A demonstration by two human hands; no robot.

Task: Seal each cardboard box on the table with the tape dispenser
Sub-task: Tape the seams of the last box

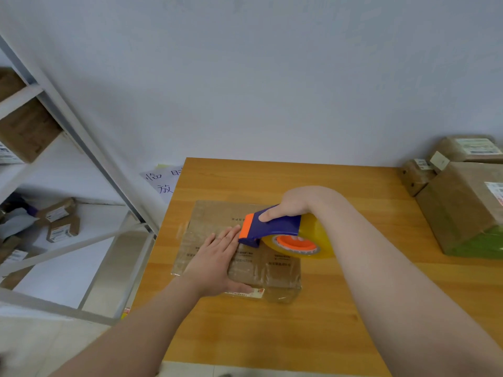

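Note:
A flat cardboard box (275,270) lies in the middle of the wooden table (272,330), its top shiny with clear tape. My left hand (215,265) presses flat on the box's left half, fingers spread toward the dispenser. My right hand (291,205) grips the blue and orange tape dispenser (275,227) from above. The dispenser's orange blade end sits on the box top just right of my left fingertips. Its yellowish tape roll (302,240) with an orange core hangs on the right side.
Three taped cardboard boxes (460,205) are stacked at the table's right rear edge. A white metal shelf (68,148) with small parcels stands to the left. A paper sign (163,180) hangs on the wall behind the table's left corner.

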